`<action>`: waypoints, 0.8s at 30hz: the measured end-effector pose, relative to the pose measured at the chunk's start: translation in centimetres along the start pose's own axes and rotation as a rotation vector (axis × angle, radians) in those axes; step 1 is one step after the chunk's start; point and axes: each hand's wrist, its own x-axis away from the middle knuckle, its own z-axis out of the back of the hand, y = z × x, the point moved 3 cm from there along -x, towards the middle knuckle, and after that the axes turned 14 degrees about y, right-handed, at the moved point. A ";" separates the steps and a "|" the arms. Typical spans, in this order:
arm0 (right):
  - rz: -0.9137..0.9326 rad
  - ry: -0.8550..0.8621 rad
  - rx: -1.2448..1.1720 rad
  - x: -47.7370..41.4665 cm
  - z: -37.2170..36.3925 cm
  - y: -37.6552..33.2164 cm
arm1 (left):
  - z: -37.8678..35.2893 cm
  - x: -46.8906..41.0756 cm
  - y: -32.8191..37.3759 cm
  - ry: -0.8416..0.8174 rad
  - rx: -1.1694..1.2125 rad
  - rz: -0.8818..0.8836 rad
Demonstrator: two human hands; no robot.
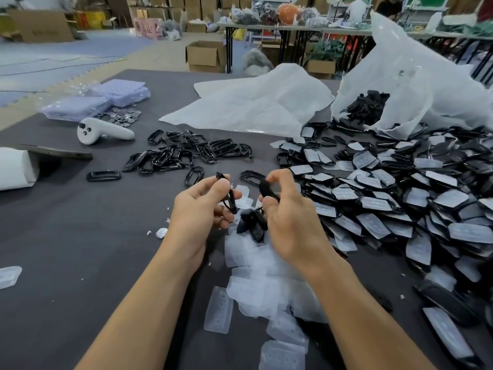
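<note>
Two black plastic parts are in my hands. My left hand pinches a black frame between thumb and curled fingers, edge-on and near upright. My right hand grips a second black part between thumb and forefinger, just beside the frame at its 3 o'clock. I cannot tell whether the two parts touch. Both are held above the grey table.

At 6 o'clock from the gap between the hands, a black shell shows over a heap of translucent pads. I cannot tell whether a finger holds it. At 12 o'clock lies a cluster of empty frames. At 3 o'clock lies a large pile of padded shells. At 10 o'clock rests a white controller.
</note>
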 end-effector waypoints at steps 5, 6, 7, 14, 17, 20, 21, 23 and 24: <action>0.034 0.030 0.055 -0.2 0.3 0.1 | -0.2 0.1 0.3 -0.077 -0.030 0.058; 0.058 0.033 0.077 -0.2 0.4 0.0 | -0.2 0.1 0.3 -0.062 -0.035 0.055; 0.075 0.033 0.095 -0.2 0.3 0.0 | -0.2 0.2 0.3 -0.046 -0.043 0.043; 0.009 0.146 -0.156 -0.2 0.4 0.0 | 0.0 0.3 0.6 0.081 -0.067 -0.133; -0.159 0.083 -0.458 -0.1 -0.1 -0.2 | 0.0 0.5 0.7 0.112 -0.077 -0.164; -0.248 0.041 -0.605 0.0 -0.2 -0.6 | -0.1 0.6 0.7 0.120 -0.097 -0.176; -0.280 0.031 -0.642 0.0 -0.2 -0.7 | -0.2 0.6 0.7 0.113 -0.101 -0.174; -0.323 0.022 -0.676 0.1 -0.2 -0.8 | -0.3 0.8 0.8 0.081 -0.092 -0.155; -0.332 0.019 -0.677 0.0 -0.2 -0.8 | -0.3 0.8 0.8 0.063 -0.083 -0.140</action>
